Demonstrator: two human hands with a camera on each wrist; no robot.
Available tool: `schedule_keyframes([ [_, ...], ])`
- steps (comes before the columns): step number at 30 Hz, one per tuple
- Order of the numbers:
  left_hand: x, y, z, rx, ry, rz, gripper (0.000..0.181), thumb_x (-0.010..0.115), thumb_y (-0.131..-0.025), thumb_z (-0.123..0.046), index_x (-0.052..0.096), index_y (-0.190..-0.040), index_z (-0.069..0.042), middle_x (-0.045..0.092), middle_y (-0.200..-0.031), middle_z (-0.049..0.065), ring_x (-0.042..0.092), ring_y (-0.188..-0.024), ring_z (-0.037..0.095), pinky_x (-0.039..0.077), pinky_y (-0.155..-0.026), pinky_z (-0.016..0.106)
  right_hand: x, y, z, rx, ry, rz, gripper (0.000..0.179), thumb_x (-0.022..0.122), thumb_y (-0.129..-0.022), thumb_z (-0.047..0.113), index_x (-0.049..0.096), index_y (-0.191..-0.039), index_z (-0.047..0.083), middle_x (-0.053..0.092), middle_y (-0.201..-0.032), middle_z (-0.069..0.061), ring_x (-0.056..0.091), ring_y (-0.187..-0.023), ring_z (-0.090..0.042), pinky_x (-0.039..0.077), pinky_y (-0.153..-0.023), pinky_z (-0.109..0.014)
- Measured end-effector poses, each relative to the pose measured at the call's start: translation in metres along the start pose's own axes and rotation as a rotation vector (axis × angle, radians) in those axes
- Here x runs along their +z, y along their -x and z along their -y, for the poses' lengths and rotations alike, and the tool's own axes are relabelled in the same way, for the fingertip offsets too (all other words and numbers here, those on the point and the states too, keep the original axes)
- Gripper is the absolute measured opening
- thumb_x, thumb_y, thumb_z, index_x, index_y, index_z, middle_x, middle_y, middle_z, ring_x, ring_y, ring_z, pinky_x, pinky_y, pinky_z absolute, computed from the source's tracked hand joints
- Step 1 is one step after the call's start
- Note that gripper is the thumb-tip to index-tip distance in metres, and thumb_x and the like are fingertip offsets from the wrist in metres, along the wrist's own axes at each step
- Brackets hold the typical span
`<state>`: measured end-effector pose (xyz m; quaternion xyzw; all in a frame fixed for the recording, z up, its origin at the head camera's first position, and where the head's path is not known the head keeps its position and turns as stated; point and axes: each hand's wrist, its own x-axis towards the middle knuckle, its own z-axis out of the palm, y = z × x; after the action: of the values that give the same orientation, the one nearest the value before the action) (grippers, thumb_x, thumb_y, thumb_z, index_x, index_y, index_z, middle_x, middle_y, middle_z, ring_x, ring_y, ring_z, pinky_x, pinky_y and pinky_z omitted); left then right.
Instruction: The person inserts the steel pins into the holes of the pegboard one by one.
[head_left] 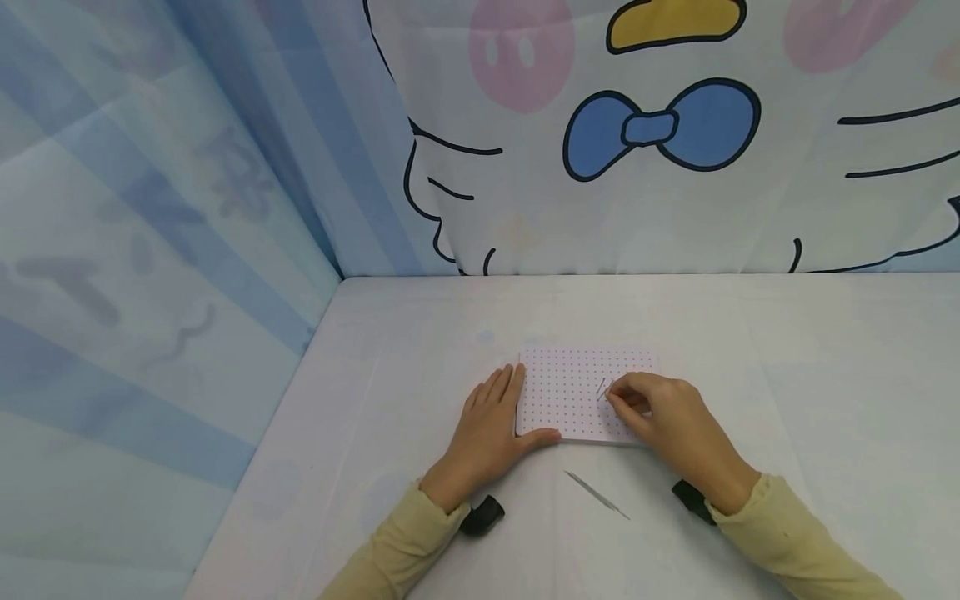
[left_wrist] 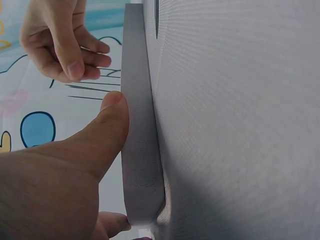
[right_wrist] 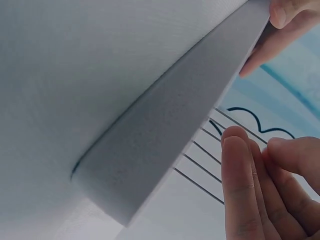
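Note:
A white board with a grid of small holes (head_left: 558,392) lies flat on the table, its thick side (left_wrist: 137,115) showing in the left wrist view. Several thin metal pins (right_wrist: 200,174) stand up from it. My left hand (head_left: 491,425) rests against the board's left edge, fingers straight, with the thumb (left_wrist: 112,112) on the front edge. Over the board's right part, my right hand (head_left: 671,412) pinches the top of one thin pin (right_wrist: 240,125) between thumb and fingertips. The fingers partly hide the pins in the head view.
A small bunch of loose thin pins (head_left: 596,494) lies on the white tablecloth (head_left: 420,333) in front of the board. A patterned curtain (head_left: 660,225) hangs behind the table, and another (head_left: 150,333) on the left. Dark wrist cameras (head_left: 482,517) sit under both sleeves.

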<state>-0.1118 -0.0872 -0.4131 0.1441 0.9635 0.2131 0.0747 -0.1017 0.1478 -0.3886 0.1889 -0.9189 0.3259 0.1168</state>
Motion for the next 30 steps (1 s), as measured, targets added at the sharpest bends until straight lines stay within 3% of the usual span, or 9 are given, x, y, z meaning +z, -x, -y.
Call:
schedule_keyframes([
  [14,0.003,-0.001,-0.001,0.011,-0.011,-0.01,0.101,0.065,-0.086,-0.062,0.022,-0.158,-0.007,0.023,-0.164,0.013,0.019,-0.152,0.03,0.017,-0.122,0.049,-0.003,0.013,0.01,-0.017,0.007,0.04,0.01,0.076,-0.084,0.002,0.072,-0.084,0.012,0.071,-0.083,0.005,0.065,-0.071,-0.004,0.057,-0.065,-0.027],
  [24,0.002,-0.001,0.0,0.01,-0.002,-0.02,0.102,0.067,-0.085,-0.062,0.022,-0.158,-0.006,0.025,-0.163,0.014,0.021,-0.152,0.03,0.018,-0.122,0.05,-0.001,0.017,0.027,-0.026,0.028,0.171,0.006,0.077,-0.084,0.008,0.074,-0.082,0.013,0.061,-0.071,0.014,0.051,-0.065,0.003,0.048,-0.058,-0.02],
  [30,0.002,-0.001,0.001,0.009,0.011,-0.017,0.102,0.067,-0.085,-0.062,0.02,-0.159,-0.007,0.024,-0.163,0.014,0.02,-0.152,0.03,0.018,-0.122,0.05,0.003,0.02,0.03,-0.038,0.021,0.249,0.005,0.079,-0.082,0.012,0.074,-0.08,0.012,0.06,-0.069,0.014,0.051,-0.063,0.004,0.048,-0.057,-0.019],
])
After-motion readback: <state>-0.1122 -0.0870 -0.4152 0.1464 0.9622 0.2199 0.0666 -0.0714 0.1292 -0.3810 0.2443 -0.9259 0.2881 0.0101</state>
